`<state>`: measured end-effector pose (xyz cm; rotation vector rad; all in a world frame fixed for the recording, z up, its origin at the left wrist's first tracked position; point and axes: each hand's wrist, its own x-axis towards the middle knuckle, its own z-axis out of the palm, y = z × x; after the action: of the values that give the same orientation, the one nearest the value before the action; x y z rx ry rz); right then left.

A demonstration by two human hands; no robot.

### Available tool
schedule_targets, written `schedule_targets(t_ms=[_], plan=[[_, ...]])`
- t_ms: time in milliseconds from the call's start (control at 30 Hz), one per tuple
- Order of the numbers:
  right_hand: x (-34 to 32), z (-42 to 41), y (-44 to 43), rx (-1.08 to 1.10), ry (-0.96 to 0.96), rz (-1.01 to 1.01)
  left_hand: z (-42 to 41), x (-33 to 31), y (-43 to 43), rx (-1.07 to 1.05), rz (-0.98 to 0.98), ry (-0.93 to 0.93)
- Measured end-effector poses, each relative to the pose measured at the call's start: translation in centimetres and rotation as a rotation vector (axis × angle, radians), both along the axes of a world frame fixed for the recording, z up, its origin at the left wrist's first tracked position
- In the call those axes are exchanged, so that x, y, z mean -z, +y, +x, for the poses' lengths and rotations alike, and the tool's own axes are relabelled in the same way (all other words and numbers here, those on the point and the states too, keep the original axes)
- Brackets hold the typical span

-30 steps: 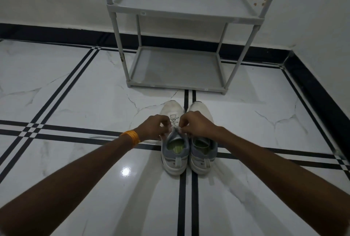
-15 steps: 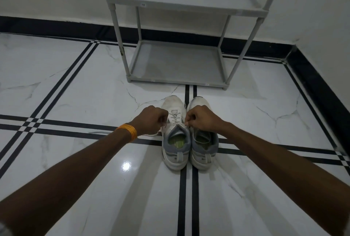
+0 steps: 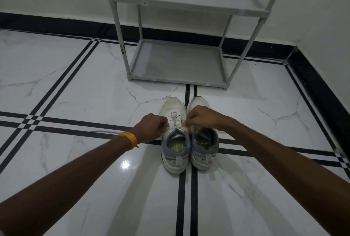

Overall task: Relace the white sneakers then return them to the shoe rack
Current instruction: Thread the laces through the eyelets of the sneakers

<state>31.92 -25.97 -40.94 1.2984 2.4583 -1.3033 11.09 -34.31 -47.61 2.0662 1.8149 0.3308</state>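
Two white sneakers with grey heels stand side by side on the marble floor, toes pointing at the rack. The left sneaker (image 3: 175,152) has white laces (image 3: 175,120) criss-crossed up its front. My left hand (image 3: 151,128) is closed on the lace end at the shoe's left side. My right hand (image 3: 201,117) pinches the other lace end above the gap between the shoes and covers the front of the right sneaker (image 3: 204,150), hiding its laces. A grey two-shelf shoe rack (image 3: 176,80) stands against the wall just beyond the shoes, both shelves bare.
The floor is glossy white marble with black inlay lines (image 3: 186,188). A black skirting (image 3: 56,24) runs along the back wall and the right wall (image 3: 325,91), forming a corner right of the rack. An orange band (image 3: 129,139) circles my left wrist.
My hands have drawn a little apart, pulling the lace ends outward over the left sneaker. The view has tilted down, so the rack sits higher in the picture.
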Motion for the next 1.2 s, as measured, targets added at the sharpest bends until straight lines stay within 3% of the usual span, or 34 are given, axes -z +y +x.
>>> schedule_targets(t_ms=[167,300,500,567,700,800,867,1033,1200], plan=[[0.9,-0.9,-0.3,0.277,0.479,-0.456,0.7,0.4,-0.4,-0.037,0.022,-0.035],[2.7,-2.2,-1.6,0.422,0.567,-0.541,0.7,0.5,-0.2,-0.121,0.009,-0.091],[4.3,-2.5,-2.1,0.622,0.625,-0.578,0.2,-0.3,0.8,-0.201,-0.188,-0.112],[4.1,-2.7,-2.3,0.636,0.627,-0.562,-0.3,-1.4,1.0,-0.285,-0.23,-0.255],[3.8,-2.8,-2.3,0.634,0.608,-0.573,-0.4,-2.8,1.0,-0.468,-0.391,-0.826],[3.6,-2.6,-2.3,0.603,0.617,-0.57,0.5,-2.4,0.8,-0.522,-0.392,-1.141],[3.6,-2.5,-2.4,0.616,0.619,-0.517,1.5,-2.3,0.5,-0.501,-0.348,-1.247],[4.5,-3.0,-2.9,0.693,0.624,-0.377,3.1,-1.4,0.2,-0.503,-0.145,-1.156],[4.3,-2.6,-2.8,0.645,0.664,-0.449,3.4,-0.5,0.3,-0.422,0.044,-0.938]])
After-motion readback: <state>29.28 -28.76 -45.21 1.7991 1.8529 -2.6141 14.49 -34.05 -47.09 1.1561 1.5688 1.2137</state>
